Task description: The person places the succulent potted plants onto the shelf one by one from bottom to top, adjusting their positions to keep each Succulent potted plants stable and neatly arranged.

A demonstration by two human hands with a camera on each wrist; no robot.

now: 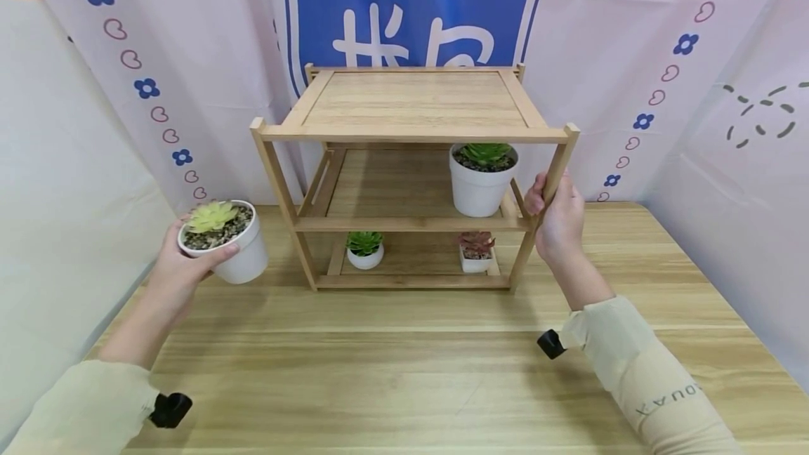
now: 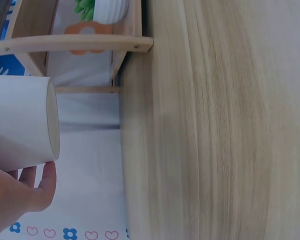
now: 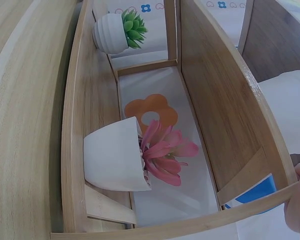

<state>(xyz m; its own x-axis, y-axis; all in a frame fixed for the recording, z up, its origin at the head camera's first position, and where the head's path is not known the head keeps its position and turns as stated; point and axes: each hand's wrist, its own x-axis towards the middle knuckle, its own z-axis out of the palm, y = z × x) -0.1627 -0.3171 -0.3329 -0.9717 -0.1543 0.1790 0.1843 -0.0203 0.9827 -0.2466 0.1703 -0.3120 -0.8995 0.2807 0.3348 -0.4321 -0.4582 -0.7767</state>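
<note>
My left hand [image 1: 183,251] grips a white potted succulent [image 1: 243,258] with pale yellow-green leaves, held above the table left of the wooden shelf rack [image 1: 411,133]. In the left wrist view the side and base of this pot [image 2: 20,122] show, with fingers curled beneath. My right hand [image 1: 562,220] holds the rack's right front post. Close to that hand, on the middle shelf, stands a larger white pot [image 1: 483,188] with a green succulent. On the bottom shelf sit a small round pot [image 1: 365,257] with a green succulent at left and a squarish pot [image 1: 475,262] with a reddish-pink succulent at right.
The rack stands toward the back of a wood-grain table [image 1: 379,371]. Behind it hangs a pale curtain [image 1: 594,55] with a blue panel [image 1: 417,12] bearing white characters. Black wrist devices show at both sleeves.
</note>
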